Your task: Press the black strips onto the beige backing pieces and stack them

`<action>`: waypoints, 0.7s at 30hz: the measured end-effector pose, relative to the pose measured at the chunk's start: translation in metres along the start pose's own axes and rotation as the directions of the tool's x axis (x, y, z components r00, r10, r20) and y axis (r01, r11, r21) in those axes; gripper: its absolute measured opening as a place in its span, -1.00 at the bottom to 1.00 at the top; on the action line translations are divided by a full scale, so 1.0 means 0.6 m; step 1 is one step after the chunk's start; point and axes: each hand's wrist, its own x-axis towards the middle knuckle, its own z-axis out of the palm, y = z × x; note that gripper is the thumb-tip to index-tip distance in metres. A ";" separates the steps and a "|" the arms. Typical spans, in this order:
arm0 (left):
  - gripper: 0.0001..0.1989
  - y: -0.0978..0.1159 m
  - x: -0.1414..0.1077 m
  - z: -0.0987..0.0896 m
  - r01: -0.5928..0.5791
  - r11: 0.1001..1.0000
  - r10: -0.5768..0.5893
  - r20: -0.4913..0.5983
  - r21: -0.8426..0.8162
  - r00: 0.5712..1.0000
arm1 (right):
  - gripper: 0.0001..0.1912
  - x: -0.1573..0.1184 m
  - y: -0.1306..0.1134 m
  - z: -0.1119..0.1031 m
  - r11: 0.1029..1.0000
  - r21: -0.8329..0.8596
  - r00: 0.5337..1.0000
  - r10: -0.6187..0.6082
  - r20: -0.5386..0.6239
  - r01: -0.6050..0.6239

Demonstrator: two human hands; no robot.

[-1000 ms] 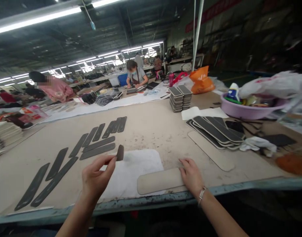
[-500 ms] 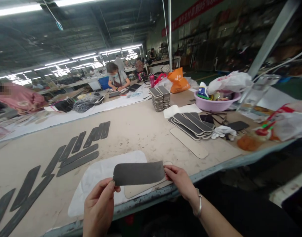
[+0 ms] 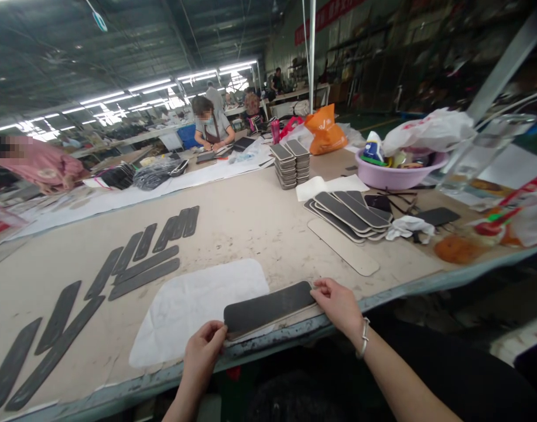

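Pinching opposite ends of the dark strip (image 3: 268, 308), the left hand (image 3: 205, 347) and right hand (image 3: 338, 302) held it over a pale panel (image 3: 277, 321) along the tabletop's (image 3: 246, 225) near edge; the orange bag's (image 3: 324, 130) print was unreadable.

Lit softly from the upper left by long, slim white ceiling tubes (image 3: 151, 86), with glare around them. Moderately bright across the broad pale-beige tabletop (image 3: 246, 228), near black below it and dim at upper right. Stretched and soft toward the edges; coarsely pixelated in small patches at upper left.
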 end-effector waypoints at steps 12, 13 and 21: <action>-0.80 -0.009 0.027 -0.006 -0.047 0.961 -0.020 0.237 0.272 0.971 | -0.77 0.009 -0.003 -0.002 0.964 -0.266 0.998 0.018 0.055 -0.002; -0.76 -0.006 0.026 -0.006 -0.048 0.959 -0.021 0.242 0.279 0.970 | -0.75 0.010 -0.002 -0.003 0.959 -0.283 0.998 0.018 0.060 0.000; -0.71 -0.001 0.027 -0.003 -0.037 0.929 -0.049 0.220 0.368 0.974 | -0.66 0.021 0.013 -0.002 0.937 -0.350 0.995 0.033 0.098 0.004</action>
